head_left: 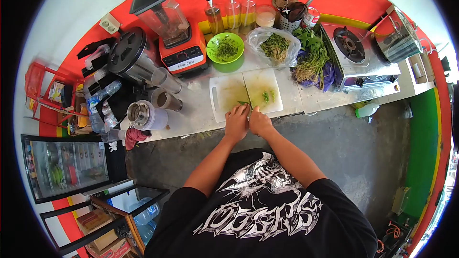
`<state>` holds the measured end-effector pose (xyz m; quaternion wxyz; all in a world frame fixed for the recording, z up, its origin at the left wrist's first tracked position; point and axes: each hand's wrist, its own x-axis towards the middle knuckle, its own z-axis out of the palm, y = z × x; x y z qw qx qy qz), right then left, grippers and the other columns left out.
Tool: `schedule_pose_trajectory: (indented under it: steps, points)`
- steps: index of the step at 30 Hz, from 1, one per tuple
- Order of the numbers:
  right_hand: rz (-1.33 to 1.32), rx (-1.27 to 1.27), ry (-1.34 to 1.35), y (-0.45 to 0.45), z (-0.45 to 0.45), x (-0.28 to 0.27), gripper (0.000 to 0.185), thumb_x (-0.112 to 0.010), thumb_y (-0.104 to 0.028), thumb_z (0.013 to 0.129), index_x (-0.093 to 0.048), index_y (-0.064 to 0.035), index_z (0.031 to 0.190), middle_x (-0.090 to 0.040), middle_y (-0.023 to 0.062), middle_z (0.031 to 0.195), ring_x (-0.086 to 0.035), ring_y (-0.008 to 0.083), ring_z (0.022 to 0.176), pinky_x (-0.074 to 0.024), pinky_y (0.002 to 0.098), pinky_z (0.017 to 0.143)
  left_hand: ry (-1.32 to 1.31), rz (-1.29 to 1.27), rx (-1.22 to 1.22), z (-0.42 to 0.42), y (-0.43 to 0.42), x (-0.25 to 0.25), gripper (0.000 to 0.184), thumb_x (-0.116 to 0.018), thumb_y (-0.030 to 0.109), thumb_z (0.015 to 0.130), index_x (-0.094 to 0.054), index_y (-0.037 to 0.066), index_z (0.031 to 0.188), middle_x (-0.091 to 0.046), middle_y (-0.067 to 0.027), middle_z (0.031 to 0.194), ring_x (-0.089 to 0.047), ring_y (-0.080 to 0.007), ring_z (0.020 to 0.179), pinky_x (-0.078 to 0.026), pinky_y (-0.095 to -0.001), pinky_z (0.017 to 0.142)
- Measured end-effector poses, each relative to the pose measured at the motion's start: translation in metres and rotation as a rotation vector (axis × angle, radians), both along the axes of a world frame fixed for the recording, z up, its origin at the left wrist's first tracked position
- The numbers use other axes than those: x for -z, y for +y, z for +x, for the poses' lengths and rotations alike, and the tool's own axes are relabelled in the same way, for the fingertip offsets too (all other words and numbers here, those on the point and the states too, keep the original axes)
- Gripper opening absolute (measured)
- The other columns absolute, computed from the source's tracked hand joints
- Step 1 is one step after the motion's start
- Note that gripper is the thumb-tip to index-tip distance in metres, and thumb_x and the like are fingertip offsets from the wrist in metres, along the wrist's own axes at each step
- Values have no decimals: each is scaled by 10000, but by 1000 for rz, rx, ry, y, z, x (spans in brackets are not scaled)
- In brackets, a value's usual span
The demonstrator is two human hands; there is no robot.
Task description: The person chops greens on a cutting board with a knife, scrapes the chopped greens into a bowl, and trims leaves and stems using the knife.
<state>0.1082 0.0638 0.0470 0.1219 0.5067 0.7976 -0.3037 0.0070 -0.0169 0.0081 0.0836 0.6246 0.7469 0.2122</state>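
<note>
My left hand (237,122) is closed on green herb stems (243,102) at the front edge of the white cutting board (222,83). Right beside it, my right hand (260,122) is wrapped round the handle of a knife (249,106), most of which the fingers hide. A thin dark line runs up the board from the hands; I cannot tell whether it is the blade or a mark. A small heap of chopped greens (267,96) lies on the board's right half. Behind the board stands a green bowl (224,66) with chopped herbs in it.
A plastic bag of herbs (257,44) and a leafy bunch with roots (308,67) lie behind and right of the board. A gas stove (368,74) stands at the right. To the left are a red blender (184,52), tall cups (166,99) and a metal-topped jug (152,117).
</note>
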Motion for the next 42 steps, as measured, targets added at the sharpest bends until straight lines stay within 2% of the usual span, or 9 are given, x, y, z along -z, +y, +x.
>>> schedule_pose_trajectory:
  steps: [10, 17, 20, 23, 25, 31, 35, 37, 42]
  points:
    - [70, 38, 105, 23, 40, 5, 291, -559, -94, 923, -443, 58, 1143, -696, 328, 1043, -693, 481, 1005, -559, 525, 881, 15, 17, -130, 37, 18, -3, 573, -668, 95, 790, -582, -2, 1349, -516, -139, 1382, -446, -327, 1315, -355, -490, 1066]
    - [152, -5, 184, 41, 55, 19, 272, -559, -122, 928, -472, 72, 1097, -689, 338, 971, -695, 496, 935, -575, 534, 804, 16, 42, -179, 41, 12, -13, 640, -674, 98, 787, -532, 27, 1407, -486, -131, 1429, -432, -312, 1340, -320, -498, 1091]
    - [186, -174, 230, 41, 48, 35, 292, -561, -143, 928, -474, 80, 1097, -681, 346, 947, -694, 498, 912, -575, 535, 794, 13, 35, -185, 31, 2, -9, 660, -676, 129, 819, -497, 59, 1450, -457, -118, 1486, -395, -309, 1406, -296, -526, 1094]
    - [92, -117, 231, 32, 37, 19, 292, -553, -134, 931, -478, 87, 1107, -680, 343, 956, -692, 502, 904, -576, 533, 795, 68, -17, -137, 14, -13, -5, 697, -693, 196, 866, -440, 131, 1513, -380, -95, 1587, -320, -293, 1488, -248, -568, 1127]
    - [150, -174, 175, 27, 34, 21, 281, -549, -125, 936, -482, 83, 1113, -686, 334, 969, -700, 491, 907, -578, 525, 800, 70, -154, -53, -1, -20, -3, 755, -682, 316, 901, -360, 221, 1577, -293, -75, 1656, -238, -295, 1539, -182, -595, 1173]
    - [112, -138, 67, 11, 29, 6, 281, -530, -127, 950, -470, 70, 1141, -699, 322, 1020, -713, 456, 951, -581, 506, 827, 130, -313, 8, -16, -30, -4, 894, -640, 543, 894, -211, 279, 1633, -184, -30, 1705, -151, -291, 1569, -107, -625, 1212]
    - [109, -150, 24, 8, 25, 5, 275, -522, -126, 958, -460, 65, 1146, -704, 311, 1040, -714, 450, 968, -582, 496, 845, 122, -339, -23, -13, -28, -7, 957, -678, 548, 873, -182, 260, 1640, -178, -28, 1706, -146, -292, 1571, -111, -622, 1216]
    - [107, -69, 0, 6, 19, 7, 276, -542, -123, 949, -454, 56, 1141, -708, 300, 1043, -709, 449, 998, -575, 492, 873, -16, -345, -57, -15, -25, -16, 1004, -721, 516, 850, -177, 220, 1640, -201, -31, 1699, -178, -305, 1560, -134, -612, 1213]
    - [95, -176, -53, 19, 20, 4, 318, -573, -123, 934, -444, 53, 1166, -706, 305, 1056, -701, 454, 1021, -565, 498, 898, 45, -341, -57, -10, -18, -18, 1053, -761, 465, 822, -159, 179, 1637, -281, -36, 1658, -255, -318, 1521, -198, -573, 1202]
